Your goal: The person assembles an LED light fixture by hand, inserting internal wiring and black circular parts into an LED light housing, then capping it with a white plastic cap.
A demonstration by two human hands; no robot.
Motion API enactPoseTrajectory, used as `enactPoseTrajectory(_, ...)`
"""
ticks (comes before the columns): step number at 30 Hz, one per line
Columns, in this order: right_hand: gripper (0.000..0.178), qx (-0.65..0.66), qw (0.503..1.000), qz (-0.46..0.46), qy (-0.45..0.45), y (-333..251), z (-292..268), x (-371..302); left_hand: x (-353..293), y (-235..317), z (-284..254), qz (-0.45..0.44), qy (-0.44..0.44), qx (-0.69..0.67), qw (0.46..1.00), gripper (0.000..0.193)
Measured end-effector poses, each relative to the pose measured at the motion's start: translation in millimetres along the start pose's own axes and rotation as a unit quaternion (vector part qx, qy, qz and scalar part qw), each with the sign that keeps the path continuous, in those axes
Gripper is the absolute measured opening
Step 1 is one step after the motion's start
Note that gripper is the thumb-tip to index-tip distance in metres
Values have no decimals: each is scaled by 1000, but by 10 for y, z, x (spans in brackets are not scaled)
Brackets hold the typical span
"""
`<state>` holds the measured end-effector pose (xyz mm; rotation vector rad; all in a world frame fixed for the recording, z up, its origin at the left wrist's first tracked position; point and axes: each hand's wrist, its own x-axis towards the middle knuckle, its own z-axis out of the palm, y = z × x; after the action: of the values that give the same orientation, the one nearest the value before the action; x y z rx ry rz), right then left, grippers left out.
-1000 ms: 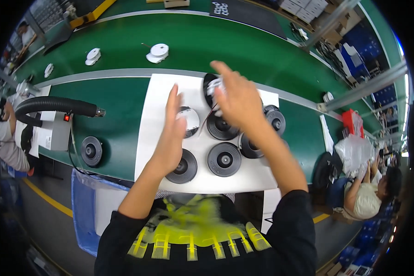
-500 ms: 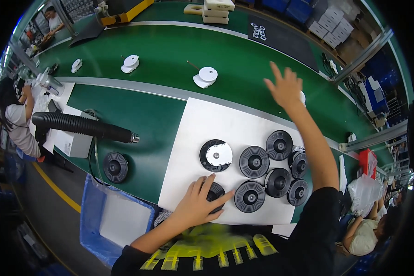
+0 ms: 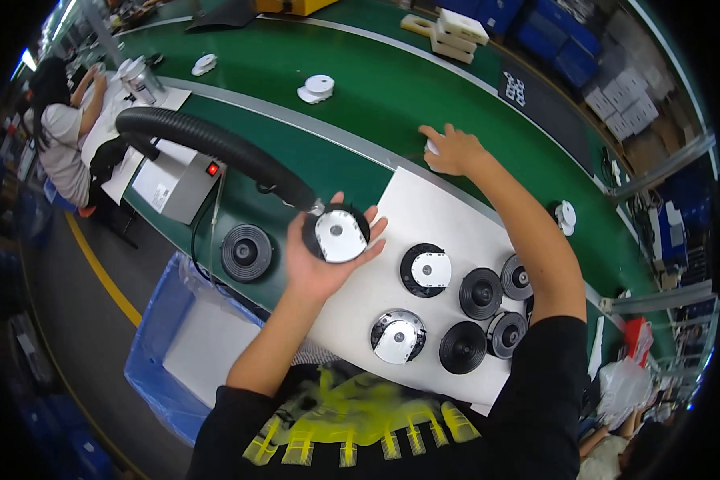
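My left hand (image 3: pixel 316 268) holds up a round black disc part with a white plate (image 3: pixel 338 236) on its face, fingers curled around its rim. Right by the disc's upper edge is the metal tip of a black flexible hose (image 3: pixel 224 144). Over the green belt, my right hand (image 3: pixel 458 154) has its fingers on a small white part (image 3: pixel 432 149), mostly hidden beneath them; one finger stretches out past it. On the white sheet (image 3: pixel 352 320) lie two more discs with white plates, one farther back (image 3: pixel 426 270) and one near the front edge (image 3: pixel 398 336), beside several ribbed black discs (image 3: pixel 462 348).
White round parts (image 3: pixel 316 88) sit spaced along the belt (image 3: pixel 376 104). A lone black disc (image 3: pixel 246 252) lies left of the sheet, near a grey box (image 3: pixel 176 182) with a lit red switch. Below stands a blue-lined bin (image 3: pixel 156 328). A person (image 3: pixel 60 136) works at far left.
The view has turned. My left hand has come off the sheet and now holds a white-plated disc at the hose tip. My right hand has moved left onto a white part on the belt.
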<state>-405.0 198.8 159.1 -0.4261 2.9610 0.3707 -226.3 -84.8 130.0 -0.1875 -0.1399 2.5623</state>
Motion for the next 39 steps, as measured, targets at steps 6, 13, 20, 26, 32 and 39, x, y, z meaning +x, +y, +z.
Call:
enactPoseTrajectory(6,47,54,992,60,97,-126,325,-196,129,32,104,0,16,-23,1000,53)
enactPoseTrajectory(13,48,848,528,40,4,-1523,97,-670,-826,-225,-81,-25,22,-38,999,70)
enactPoseTrajectory(20,37,945,316,26,-82,-2105,178,-882,-1525,-180,-212,19,25,-65,997,71)
enactPoseTrajectory(26,36,956,285,16,-64,-2214,223,-1009,-1731,-200,-424,15,2,-78,997,65)
enactPoseTrajectory(32,41,960,247,21,-131,-2106,402,-647,-1278,-162,-236,107,71,-27,991,50)
enactPoseTrajectory(39,46,972,231,-17,-32,-1707,-167,-1840,-158,104,13,111,99,43,988,47)
